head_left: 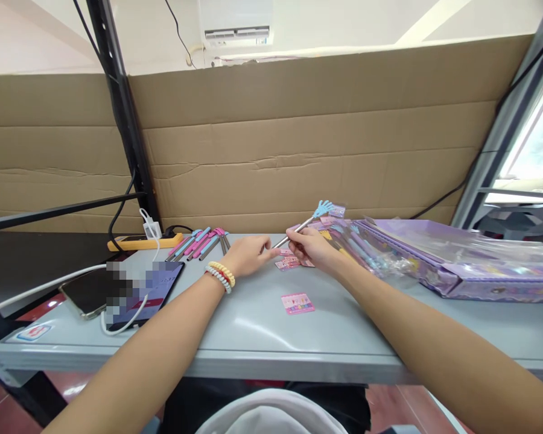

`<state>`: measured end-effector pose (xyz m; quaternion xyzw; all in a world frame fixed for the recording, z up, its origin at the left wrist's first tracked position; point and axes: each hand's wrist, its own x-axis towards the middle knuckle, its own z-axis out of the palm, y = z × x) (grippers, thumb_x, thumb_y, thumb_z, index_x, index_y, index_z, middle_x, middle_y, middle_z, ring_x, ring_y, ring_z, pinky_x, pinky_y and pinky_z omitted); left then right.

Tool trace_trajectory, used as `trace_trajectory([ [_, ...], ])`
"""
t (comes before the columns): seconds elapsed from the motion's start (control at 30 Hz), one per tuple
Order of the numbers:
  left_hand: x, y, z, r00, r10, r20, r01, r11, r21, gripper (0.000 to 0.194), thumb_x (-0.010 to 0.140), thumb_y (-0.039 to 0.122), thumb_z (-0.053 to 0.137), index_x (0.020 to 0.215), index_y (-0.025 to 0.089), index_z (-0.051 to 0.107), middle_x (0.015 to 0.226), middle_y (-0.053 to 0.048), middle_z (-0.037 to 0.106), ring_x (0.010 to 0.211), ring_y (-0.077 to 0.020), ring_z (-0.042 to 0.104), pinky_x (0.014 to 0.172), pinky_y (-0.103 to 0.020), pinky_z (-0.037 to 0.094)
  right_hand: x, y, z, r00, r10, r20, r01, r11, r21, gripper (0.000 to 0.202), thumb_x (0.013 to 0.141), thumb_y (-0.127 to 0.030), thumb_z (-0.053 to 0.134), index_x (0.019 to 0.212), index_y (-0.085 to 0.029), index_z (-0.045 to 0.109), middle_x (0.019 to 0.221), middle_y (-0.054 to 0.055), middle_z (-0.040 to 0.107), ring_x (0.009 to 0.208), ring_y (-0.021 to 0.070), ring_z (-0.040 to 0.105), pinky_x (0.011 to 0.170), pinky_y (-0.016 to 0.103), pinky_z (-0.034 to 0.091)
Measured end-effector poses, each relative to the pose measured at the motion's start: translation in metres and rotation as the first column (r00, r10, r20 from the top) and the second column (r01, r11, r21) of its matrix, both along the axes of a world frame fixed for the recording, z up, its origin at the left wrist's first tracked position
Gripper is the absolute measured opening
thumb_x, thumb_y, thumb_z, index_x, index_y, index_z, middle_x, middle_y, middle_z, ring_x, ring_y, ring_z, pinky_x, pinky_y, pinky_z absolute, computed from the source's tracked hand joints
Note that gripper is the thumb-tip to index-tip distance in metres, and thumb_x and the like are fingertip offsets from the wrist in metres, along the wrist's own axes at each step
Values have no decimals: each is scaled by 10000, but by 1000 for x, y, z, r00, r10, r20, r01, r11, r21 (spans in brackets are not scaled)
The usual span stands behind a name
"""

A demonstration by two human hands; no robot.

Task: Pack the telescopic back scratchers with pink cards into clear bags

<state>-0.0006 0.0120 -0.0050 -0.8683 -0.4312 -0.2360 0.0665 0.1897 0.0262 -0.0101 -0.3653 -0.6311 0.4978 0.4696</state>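
Note:
A back scratcher with a light blue hand-shaped head and a silver rod slants up and to the right above the table. My right hand pinches its rod near the middle. At the lower end, my left hand has its thumb and fingers closed around the handle, which is mostly hidden. Beneath and between the hands lie several small pink cards. A single pink printed card rests flat nearer the front edge. Several pink and blue back scratchers lie in a group left of my left hand.
Clear plastic-wrapped pieces lie right of my right hand, beside an open purple box. At left are a phone, a tablet, a yellow power strip and a white cable. Cardboard stands behind the table.

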Motion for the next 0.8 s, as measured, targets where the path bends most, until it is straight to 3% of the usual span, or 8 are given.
trace_trajectory([
  [0.13, -10, 8, 0, 994, 79, 80, -77, 996, -35, 383, 867, 477, 344, 884, 181, 586, 919, -49, 634, 808, -174, 571, 682, -282, 412, 3, 1, 1, 999, -48, 21, 48, 998, 32, 335, 693, -445, 619, 570, -172, 471, 479, -8, 492, 357, 66, 351, 341, 220, 223],
  [0.27, -15, 15, -4, 995, 95, -11, -95, 991, -94, 347, 835, 417, 406, 984, 175, 605, 1001, -72, 625, 907, -201, 566, 799, -309, 420, 5, 2, 1, 966, -204, 161, 185, 975, 124, 284, 712, -371, 563, 545, -184, 429, 449, -17, 462, 383, 75, 347, 383, 230, 236],
  [0.37, -10, 14, -9, 994, 19, -106, -36, 986, -164, 412, 830, 434, 407, 1121, 201, 585, 1108, -82, 593, 1043, -223, 526, 894, -323, 392, 6, 1, 2, 882, -377, 283, 287, 906, 312, 294, 732, -379, 512, 534, -189, 404, 448, -35, 405, 429, 86, 341, 433, 241, 247],
  [0.53, 5, 5, -16, 971, -125, -203, 69, 962, -263, 504, 842, 535, 346, 1276, 323, 488, 1223, -72, 518, 1180, -251, 419, 985, -389, 311, 7, -5, 5, 748, -523, 410, 207, 769, 605, 353, 800, -439, 403, 555, -184, 402, 514, -22, 415, 526, 110, 372, 504, 248, 258],
  [0.67, 8, 5, -15, 969, -130, -210, 59, 947, -316, 486, 833, 564, 350, 1210, 337, 558, 1216, -73, 536, 1208, -273, 386, 994, -431, 281, 6, -6, 6, 693, -559, 455, 148, 728, 669, 364, 837, -445, 377, 578, -189, 385, 524, -16, 450, 518, 108, 391, 508, 247, 250],
  [0.8, -1, 11, -8, 978, -125, -167, 78, 962, -262, 467, 827, 551, 370, 825, 234, 713, 969, -72, 642, 939, -220, 560, 855, -327, 393, 7, -6, 6, 678, -568, 466, 145, 725, 673, 351, 843, -441, 391, 595, -192, 398, 533, -13, 470, 511, 110, 404, 501, 246, 246],
])
